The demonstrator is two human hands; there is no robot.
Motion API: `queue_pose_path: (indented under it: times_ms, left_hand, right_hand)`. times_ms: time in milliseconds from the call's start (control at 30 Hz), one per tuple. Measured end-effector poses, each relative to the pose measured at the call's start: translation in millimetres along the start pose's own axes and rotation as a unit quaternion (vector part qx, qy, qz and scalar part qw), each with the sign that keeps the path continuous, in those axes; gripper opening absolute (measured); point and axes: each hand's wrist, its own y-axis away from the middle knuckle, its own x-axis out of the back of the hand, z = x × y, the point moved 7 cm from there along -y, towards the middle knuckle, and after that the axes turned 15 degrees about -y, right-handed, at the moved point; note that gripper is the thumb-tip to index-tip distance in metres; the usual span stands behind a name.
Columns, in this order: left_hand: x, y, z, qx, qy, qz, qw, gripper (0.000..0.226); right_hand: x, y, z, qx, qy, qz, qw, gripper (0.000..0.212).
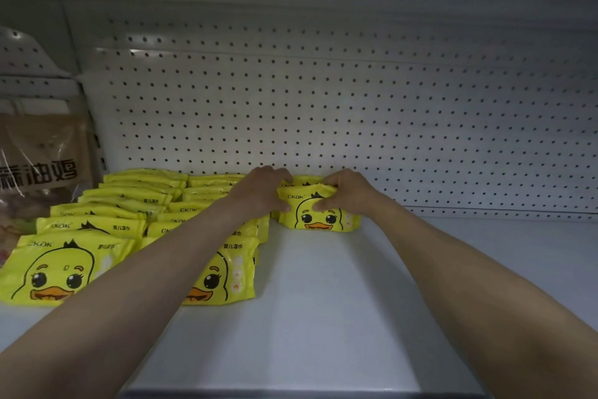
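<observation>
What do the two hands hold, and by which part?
One yellow duck pack. The left hand grips its left edge; the right hand pinches its upper right part.

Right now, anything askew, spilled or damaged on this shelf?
Nothing stands out. The stocked duck packs lie in tidy overlapping rows; the held pack stands upright by the pegboard, no tears or spills visible.
</observation>
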Motion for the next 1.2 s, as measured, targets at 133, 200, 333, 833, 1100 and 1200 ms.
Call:
queue_pose_path:
  times_ms: [133,200,333,833,1100,1200]
  left_hand:
    - [-4,-1,-4,0.008,-0.005,0.001,1.000,0.056]
    - [-5,-2,-5,0.009,-0.006,0.002,1.000,0.056]
    - [-8,-4,-8,0.019,-0.008,-0.002,1.000,0.058]
    - [-7,-7,-6,0.036,-0.045,-0.012,0.998,0.057]
    - [33,32,7,0.081,-0.019,0.020,0.996,0.056]
    - [52,64,9,0.102,-0.011,0.039,0.994,0.058]
  right_hand:
    - [-2,-4,0,0.058,0.098,0.055,0.992,0.050]
    - [-7,-3,1,0.080,0.131,0.055,0.987,0.064]
    - [-13,0,0,0.095,0.174,0.067,0.978,0.074]
    - [-36,9,-23,0.090,0.285,0.123,0.946,0.071]
    - [-14,36,-60,0.057,0.259,0.076,0.961,0.055]
    - [-3,59,-86,0.077,0.215,0.078,0.970,0.054]
